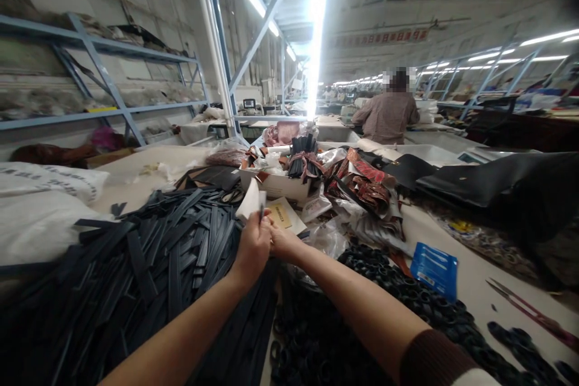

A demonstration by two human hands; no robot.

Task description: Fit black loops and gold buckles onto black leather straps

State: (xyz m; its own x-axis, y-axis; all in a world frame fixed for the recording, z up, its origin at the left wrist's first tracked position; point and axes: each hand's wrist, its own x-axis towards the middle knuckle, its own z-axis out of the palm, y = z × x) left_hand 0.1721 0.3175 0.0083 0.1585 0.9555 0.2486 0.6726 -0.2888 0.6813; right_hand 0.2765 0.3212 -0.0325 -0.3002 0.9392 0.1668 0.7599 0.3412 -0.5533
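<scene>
Both my arms reach forward over the work table. My left hand (254, 244) is closed, pinching a folded white paper piece (250, 200) that sticks up above it. My right hand (281, 240) is closed too and touches the left one; a thin dark item shows between the fingers, too small to name. Under my left arm lies a big heap of dark flat strips (149, 271). Below my right arm spreads a pile of black rings (398, 307). Just beyond my hands is a tan card (284, 215) on the table.
A white cardboard box (280, 184) with bundled dark straps stands behind my hands, beside reddish-brown leather pieces (362, 184). A blue packet (434, 269) and a pair of scissors (525, 304) lie right. White sacks (40, 199) sit left. A person (386, 111) works farther back.
</scene>
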